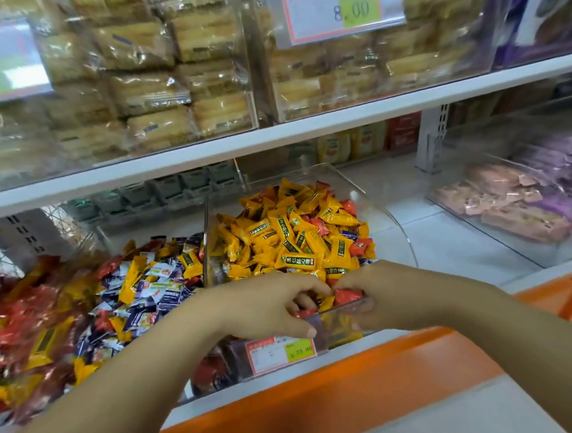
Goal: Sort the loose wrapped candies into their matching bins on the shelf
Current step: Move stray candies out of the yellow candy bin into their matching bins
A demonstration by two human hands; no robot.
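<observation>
Shop shelving fills the view, a white shelf overhead and clear bins standing beneath it. At the front lip of the yellow bin, which is heaped with yellow-wrapped sweets and a few red strays, one red candy is lifted just above the heap. The right hand pinches it by its right end, so its long axis runs roughly left to right, with the free end pointing at the other hand.

The left hand is just beside it, fingertips almost touching that free end. Its fingers are curled and its thumb lies against the bin's front wall. A scrap of red wrapper shows under those fingers, but I cannot tell whether it is gripped or merely lying there.

Both forearms reach in from below, the left crossing over the mixed bin, where red, navy and yellow wrappers are jumbled. Moving the red piece leftward looks like the likely step, and the left hand is nearer that side.

A price tag hangs on the bin front above the orange ledge. Pastry packs stack on the shelf above.
</observation>
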